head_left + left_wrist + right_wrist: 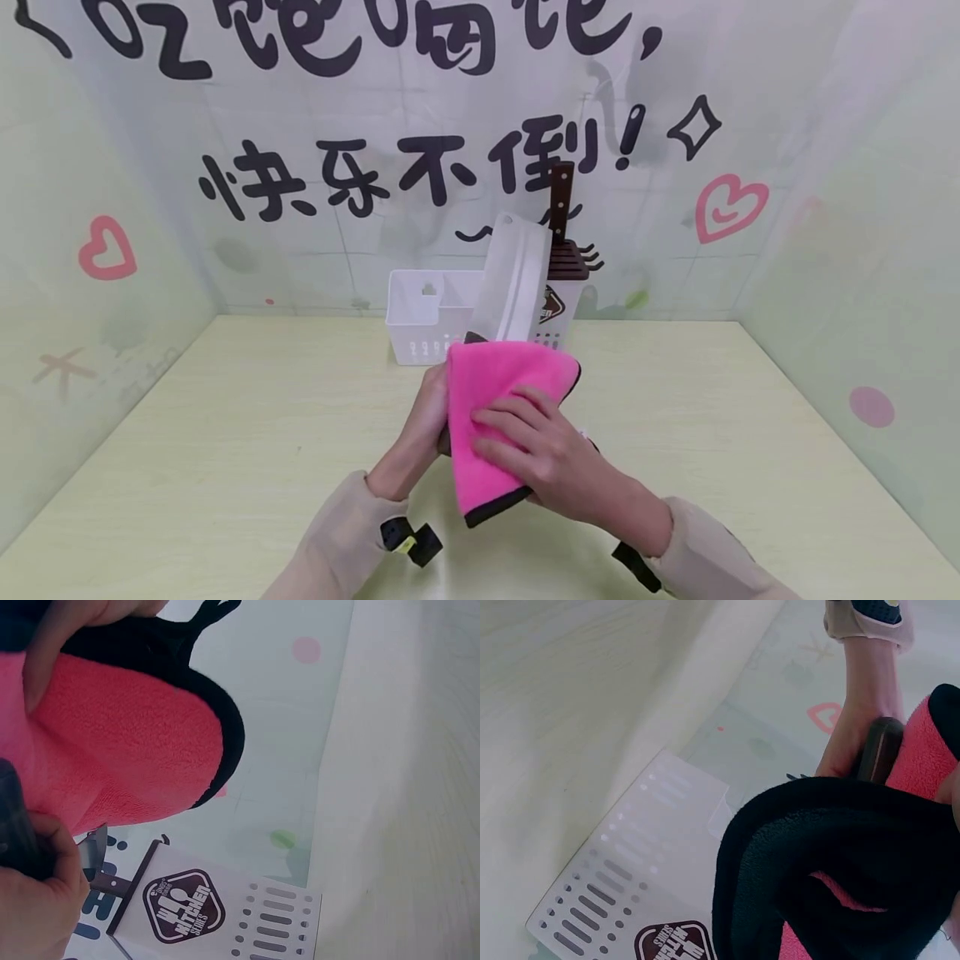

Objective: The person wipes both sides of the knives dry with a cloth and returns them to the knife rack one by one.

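A cleaver stands raised above the table, its wide silver blade (504, 275) pointing up and away from me. My left hand (427, 410) grips its dark handle (881, 750); in the left wrist view, the curled fingers (56, 859) show round it. A pink cloth (480, 379) with a black edge lies over the near part of the cleaver and hides the lower blade. My right hand (551, 454) holds this cloth from the right, fingers bent across its front. Black backing (840, 825) of the folded cloth faces the right wrist view.
Behind the cleaver stands a white perforated utensil holder (412, 333) with a brown slotted knife section (568, 262). Another brown-handled knife (561, 200) sticks up from it. The pale wooden table (247, 442) meets printed walls at the back and sides.
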The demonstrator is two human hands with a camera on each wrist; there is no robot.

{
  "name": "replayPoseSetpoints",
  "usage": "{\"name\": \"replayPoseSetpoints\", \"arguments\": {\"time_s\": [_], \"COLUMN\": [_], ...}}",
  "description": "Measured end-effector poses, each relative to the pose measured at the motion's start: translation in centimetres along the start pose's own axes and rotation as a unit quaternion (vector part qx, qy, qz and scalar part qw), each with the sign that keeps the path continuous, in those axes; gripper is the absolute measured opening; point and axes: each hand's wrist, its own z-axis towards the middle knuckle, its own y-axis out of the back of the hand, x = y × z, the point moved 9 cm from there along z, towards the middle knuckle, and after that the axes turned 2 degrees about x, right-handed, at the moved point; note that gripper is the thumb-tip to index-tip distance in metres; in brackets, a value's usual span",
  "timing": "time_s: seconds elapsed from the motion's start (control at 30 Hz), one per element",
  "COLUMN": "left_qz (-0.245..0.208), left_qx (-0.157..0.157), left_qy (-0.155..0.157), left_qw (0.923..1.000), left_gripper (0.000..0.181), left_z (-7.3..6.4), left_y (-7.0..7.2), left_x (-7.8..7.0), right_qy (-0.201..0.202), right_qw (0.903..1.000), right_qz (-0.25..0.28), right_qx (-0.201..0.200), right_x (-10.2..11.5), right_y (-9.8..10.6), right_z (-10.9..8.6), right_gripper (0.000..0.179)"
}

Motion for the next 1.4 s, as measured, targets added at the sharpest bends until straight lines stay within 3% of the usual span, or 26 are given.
{"name": "replayPoseSetpoints", "arguments": {"time_s": [0.27, 0.43, 0.7, 1.03, 1.4], "left_qz": [-0.032, -0.029, -0.005, 0.011, 0.049], "left_qx": [0.01, 0.022, 0.004, -0.006, -0.006], "left_qy": [0.015, 0.001, -0.022, -0.032, -0.044], "left_qw": [0.9993, 0.9993, 0.9997, 0.9994, 0.9978], "left_gripper": [0.04, 0.047, 0.039, 0.036, 0.043], "left_z": [-0.1, -0.2, -0.3, -0.6, -0.6], "left_y": [-0.3, -0.7, -0.6, -0.5, -0.4], "left_x": [0.1, -0.1, -0.4, -0.7, -1.0], "right_qy": [0.017, -0.008, -0.039, -0.049, -0.069], "right_qw": [0.9981, 0.9963, 0.9961, 0.9952, 0.9929], "right_qz": [0.058, 0.085, 0.077, 0.085, 0.097], "right_qx": [0.003, 0.004, 0.016, 0.0, -0.011], "right_x": [0.5, 0.0, -0.7, -1.9, -3.6], "right_y": [0.3, 0.3, 0.4, 0.8, 0.7], "right_z": [0.1, -0.1, 0.3, 0.7, 1.0], "right_gripper": [0.01, 0.014, 0.021, 0.031, 0.03]}}
